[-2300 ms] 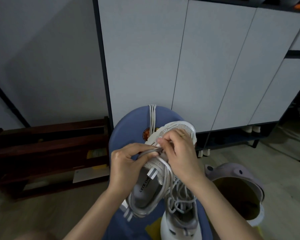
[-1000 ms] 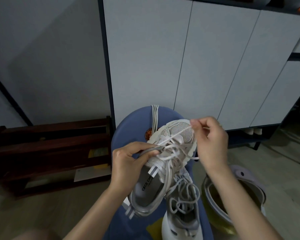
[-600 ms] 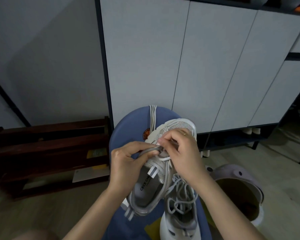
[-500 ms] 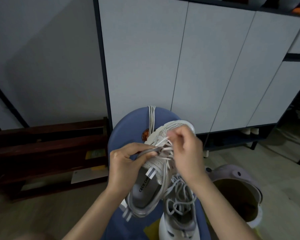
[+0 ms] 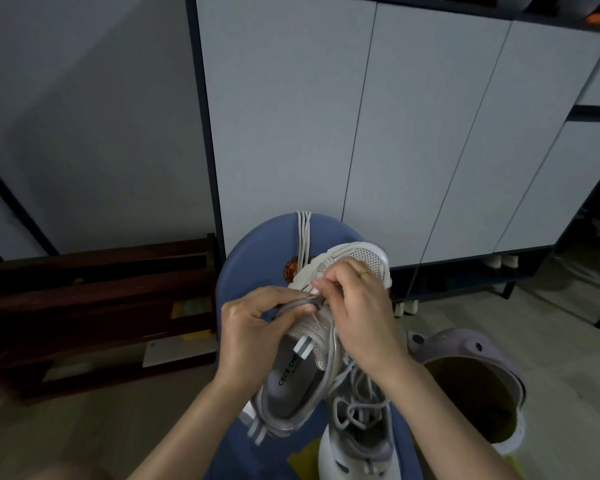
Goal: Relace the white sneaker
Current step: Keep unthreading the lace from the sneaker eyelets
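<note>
A white sneaker [image 5: 298,375] is held above a blue round stool [image 5: 260,258], toe pointing away toward the pale cabinet doors [image 5: 361,133]. The left hand [image 5: 253,327] grips the shoe's left side near the tongue, thumb on the collar edge. The right hand [image 5: 357,306] lies over the eyelet area, its fingertips pinching a lace [image 5: 317,284] close to the left thumb; a ring shows on one finger. A second sneaker [image 5: 357,434], loosely laced, rests on the stool just right of the held one. Spare laces [image 5: 303,237] hang over the stool's far edge. A lilac bin [image 5: 471,382] stands on the floor to the right, a dark wooden rack [image 5: 94,306] to the left.
</note>
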